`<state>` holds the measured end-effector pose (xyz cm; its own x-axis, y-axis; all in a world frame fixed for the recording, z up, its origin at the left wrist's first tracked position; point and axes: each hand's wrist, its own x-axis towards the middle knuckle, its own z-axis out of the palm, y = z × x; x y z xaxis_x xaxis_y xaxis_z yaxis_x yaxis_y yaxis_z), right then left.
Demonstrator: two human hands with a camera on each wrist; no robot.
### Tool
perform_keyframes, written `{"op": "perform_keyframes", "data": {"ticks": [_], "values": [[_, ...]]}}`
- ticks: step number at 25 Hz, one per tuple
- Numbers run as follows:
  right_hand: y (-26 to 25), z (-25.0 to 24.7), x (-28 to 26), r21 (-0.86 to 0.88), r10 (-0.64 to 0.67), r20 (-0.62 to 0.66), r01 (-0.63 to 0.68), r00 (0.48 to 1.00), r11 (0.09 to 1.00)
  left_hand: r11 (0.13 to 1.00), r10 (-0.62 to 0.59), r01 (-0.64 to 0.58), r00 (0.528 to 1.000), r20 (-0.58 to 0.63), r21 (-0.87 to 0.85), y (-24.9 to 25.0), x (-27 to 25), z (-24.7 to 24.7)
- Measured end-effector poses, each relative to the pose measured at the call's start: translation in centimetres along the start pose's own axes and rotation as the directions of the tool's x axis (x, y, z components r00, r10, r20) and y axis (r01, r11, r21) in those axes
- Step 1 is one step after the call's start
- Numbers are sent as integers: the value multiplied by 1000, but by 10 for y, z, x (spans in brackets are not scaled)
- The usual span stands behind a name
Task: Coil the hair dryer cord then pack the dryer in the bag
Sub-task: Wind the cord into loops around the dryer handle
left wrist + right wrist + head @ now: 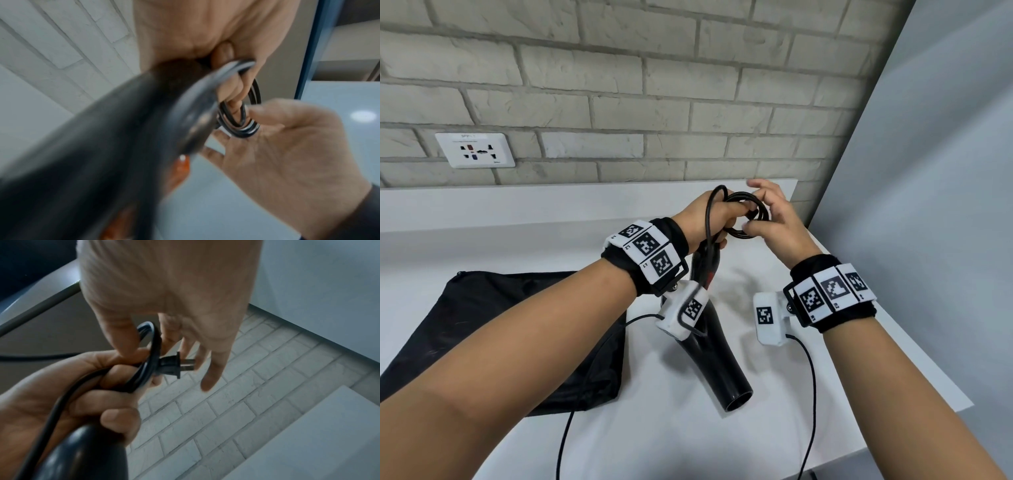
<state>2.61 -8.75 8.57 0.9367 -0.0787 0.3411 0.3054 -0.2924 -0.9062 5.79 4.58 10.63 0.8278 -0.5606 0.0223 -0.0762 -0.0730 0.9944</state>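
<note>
My left hand (702,219) grips the handle of the black hair dryer (719,363) above the white table, nozzle pointing down toward me. The same hand holds the black cord coil (739,197) in several small loops at the top of the handle. In the right wrist view the plug (169,365) pokes out through the coil (153,353). My right hand (774,219) is beside the coil, thumb touching the loops, fingers straight and spread behind the plug. The black bag (517,325) lies flat on the table to the left, partly hidden by my left forearm.
A brick wall with a white socket plate (476,150) stands behind the table (825,377). A grey panel (928,205) closes off the right side, and the table's edge runs diagonally below it. Thin black camera cables (813,394) hang from both wrists.
</note>
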Motion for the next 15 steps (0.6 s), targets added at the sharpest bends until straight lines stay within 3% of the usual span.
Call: {"op": "perform_keyframes", "data": {"ticks": [2,4,6,9,10,12,14,15], "values": [[2,-4,-1,135,33,149,-53,988,989,999,-16,17,1000,8,-33,5,-1,-2],[2,-7,-3,123,27,174,-49,984,991,998,-38,40,999,33,-51,8,-1,-6],[10,-11,-4,101,11,125,-24,992,995,995,-57,59,998,33,-76,10,-1,-11],[35,-19,-9,141,148,-35,-141,988,980,989,-75,80,996,45,-126,17,0,-18],[46,-22,-10,70,197,-86,-192,977,979,987,-78,84,996,47,-136,18,0,-19],[75,-28,-14,-255,276,-158,-309,948,916,986,-80,86,996,44,-145,22,-1,-22],[107,-34,-24,-554,390,-215,-441,895,706,983,-77,82,996,36,-164,25,-1,-23],[121,-37,-30,-623,461,-224,-490,858,609,981,-73,76,997,25,-176,26,-1,-24]]}}
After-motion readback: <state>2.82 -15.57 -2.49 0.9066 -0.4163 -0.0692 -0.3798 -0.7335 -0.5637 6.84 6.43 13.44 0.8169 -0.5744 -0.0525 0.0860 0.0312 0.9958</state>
